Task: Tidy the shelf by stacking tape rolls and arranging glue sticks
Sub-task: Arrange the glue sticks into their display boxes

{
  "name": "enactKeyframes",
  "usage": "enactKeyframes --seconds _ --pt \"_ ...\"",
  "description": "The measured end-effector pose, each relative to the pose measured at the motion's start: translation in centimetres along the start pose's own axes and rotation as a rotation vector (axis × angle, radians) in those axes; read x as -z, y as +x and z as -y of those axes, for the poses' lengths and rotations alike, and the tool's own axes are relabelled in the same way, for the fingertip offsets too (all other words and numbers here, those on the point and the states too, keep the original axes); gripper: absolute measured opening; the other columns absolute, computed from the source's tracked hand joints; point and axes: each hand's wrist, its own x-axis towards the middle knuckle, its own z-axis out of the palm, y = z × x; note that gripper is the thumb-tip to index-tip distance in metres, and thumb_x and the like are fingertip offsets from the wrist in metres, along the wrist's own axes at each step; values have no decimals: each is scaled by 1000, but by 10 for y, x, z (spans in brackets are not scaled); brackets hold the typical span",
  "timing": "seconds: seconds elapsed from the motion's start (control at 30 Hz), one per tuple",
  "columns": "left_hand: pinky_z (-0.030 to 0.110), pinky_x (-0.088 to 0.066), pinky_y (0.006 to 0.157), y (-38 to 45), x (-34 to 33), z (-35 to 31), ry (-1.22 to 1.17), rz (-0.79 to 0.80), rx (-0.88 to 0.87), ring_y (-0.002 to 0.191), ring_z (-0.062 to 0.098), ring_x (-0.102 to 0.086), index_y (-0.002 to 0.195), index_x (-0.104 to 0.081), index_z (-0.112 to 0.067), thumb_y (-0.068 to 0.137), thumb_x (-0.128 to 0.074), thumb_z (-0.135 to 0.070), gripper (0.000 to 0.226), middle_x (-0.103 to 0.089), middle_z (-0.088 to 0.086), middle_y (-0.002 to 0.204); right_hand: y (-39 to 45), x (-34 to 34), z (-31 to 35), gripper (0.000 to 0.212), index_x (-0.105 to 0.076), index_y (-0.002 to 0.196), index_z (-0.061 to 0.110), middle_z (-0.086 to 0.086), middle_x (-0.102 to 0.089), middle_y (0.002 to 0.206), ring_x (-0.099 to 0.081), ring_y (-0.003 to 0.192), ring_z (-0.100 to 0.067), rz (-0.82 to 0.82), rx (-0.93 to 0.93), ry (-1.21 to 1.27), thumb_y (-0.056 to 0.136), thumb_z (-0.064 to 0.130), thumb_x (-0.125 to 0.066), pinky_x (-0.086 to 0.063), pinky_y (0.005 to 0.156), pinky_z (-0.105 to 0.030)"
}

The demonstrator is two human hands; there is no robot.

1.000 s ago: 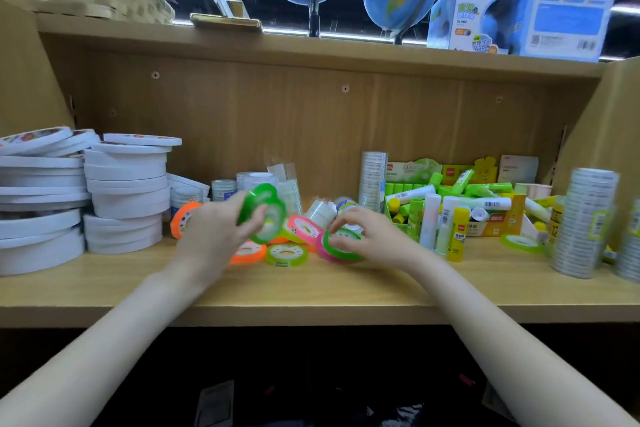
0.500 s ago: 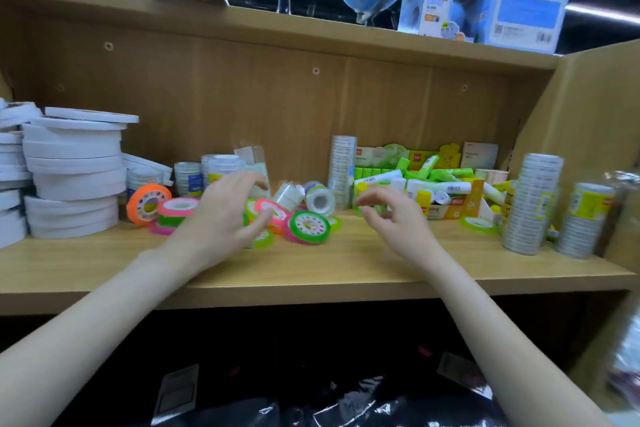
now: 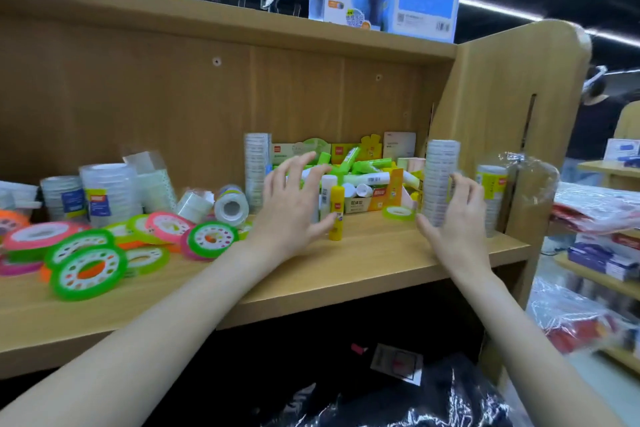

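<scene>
Head view: orange box (image 3: 377, 202) holds jumbled green glue sticks (image 3: 367, 180).

**Shelf surface and contents**

The wooden shelf (image 3: 363, 263) is carrying colored tape rolls (image 3: 88, 269) lying flat and overlapping at the left. Clear tape rolls (image 3: 231, 206) are lying on their sides behind them. A yellow glue stick (image 3: 336, 211) is standing upright near the middle, just in front of an open box of glue sticks (image 3: 375, 199). A tall clear-tape stack (image 3: 440, 180) is standing at the right, with a green tape roll (image 3: 398, 212) lying flat beside it.
</scene>
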Motion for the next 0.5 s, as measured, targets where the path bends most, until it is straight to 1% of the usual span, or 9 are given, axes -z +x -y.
enactKeyframes --seconds 0.1,0.13,0.2,0.27,0.33,0.43,0.5 --pt "57 -30 101 10 -9 3 19 73 -21 126 39 -39 127 -51 -19 72 -39 -63 72 -44 15 137 9 4 -3 86 -21 143 6 -19 -29 138 -35 127 -33 -65 -85 0 77 20 -74 -39 96 -44" --pt "56 -29 102 12 -12 5 20 81 -41 127 38 -39 127 -52 -20 72 -39 -64 71 -44 13 137 12 4 -4 90 -18 144 8 -18 -30 138 -38 126 -34 -40 -115 -12 76 24 -74 -41 93 -46" --pt "48 -26 104 14 -15 6 8 118 -75 128 31 -36 126 -51 -23 73 -35 -65 70 -44 7 137 15 0 -8 91 -17 145 9 -16 -38 137 -44 122 -35 69 -167 -58 77 30 -74 -43 90 -47" --pt "41 -25 104 17 -18 10 16 161 -99 129 25 -33 129 -47 -26 78 -39 -64 65 -40 2 138 16 -4 -11 84 -22 142 8 -17 -48 131 -49 117 -35 131 -192 -77 79 30 -72 -43 87 -44" --pt "39 -27 102 19 -20 15 21 171 -114 129 22 -32 131 -45 -28 81 -44 -62 61 -39 -1 139 15 -5 -8 74 -31 135 6 -15 -54 124 -52 113 -34 156 -191 -37 79 30 -72 -43 84 -41" --pt "39 -28 99 19 -21 19 -7 167 -104 128 22 -33 130 -47 -28 77 -40 -62 63 -41 -1 137 13 -11 10 66 -39 126 9 -7 -57 114 -57 104 -27 291 -123 89 76 31 -75 -41 78 -31" --pt "39 -29 99 17 -22 19 -23 154 -105 127 22 -33 129 -48 -28 75 -34 -64 66 -42 0 136 16 -23 24 63 -42 123 14 -3 -59 114 -59 100 -23 384 -45 111 74 31 -77 -43 79 -30"
